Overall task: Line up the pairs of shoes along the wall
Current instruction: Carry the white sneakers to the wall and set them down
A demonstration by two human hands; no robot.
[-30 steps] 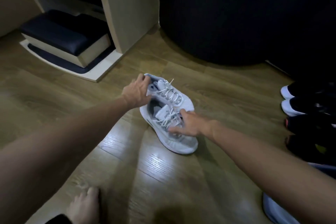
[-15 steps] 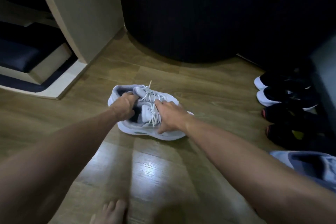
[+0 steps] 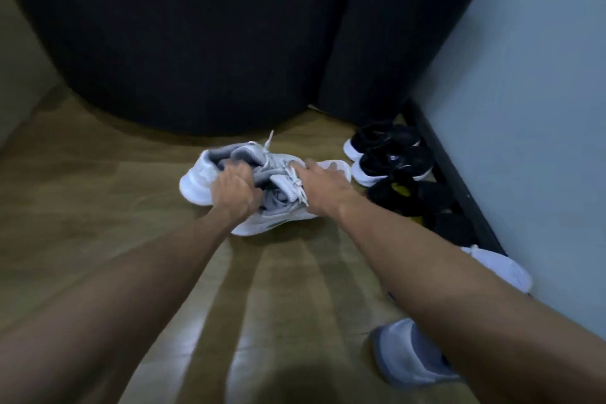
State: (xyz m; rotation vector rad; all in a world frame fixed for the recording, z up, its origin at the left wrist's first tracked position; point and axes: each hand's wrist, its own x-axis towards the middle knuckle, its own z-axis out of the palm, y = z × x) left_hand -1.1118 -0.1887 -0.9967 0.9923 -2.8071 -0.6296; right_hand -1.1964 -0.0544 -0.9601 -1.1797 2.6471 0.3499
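A pair of white sneakers (image 3: 200, 179) lies side by side on the wooden floor, toes toward the right. My left hand (image 3: 234, 190) grips the heel collars of the pair. My right hand (image 3: 324, 182) rests over the laces and front of the shoes, fingers spread and slightly bent. Along the blue wall (image 3: 531, 115) stands a pair of black shoes with white soles (image 3: 390, 154). Behind them comes a black pair with yellow insides (image 3: 413, 200). A white shoe (image 3: 501, 267) lies nearer along the wall.
A grey-and-white shoe (image 3: 410, 354) lies on the floor by my right forearm. A large dark rounded piece of furniture (image 3: 183, 43) fills the back, with a dark panel (image 3: 393, 36) beside it. A black skirting board (image 3: 455, 184) runs along the wall's foot.
The white sneakers have turned and slid rightward toward the black shoes by the wall. My left hand moved from the heel edge to gripping the collars. The view swung right.
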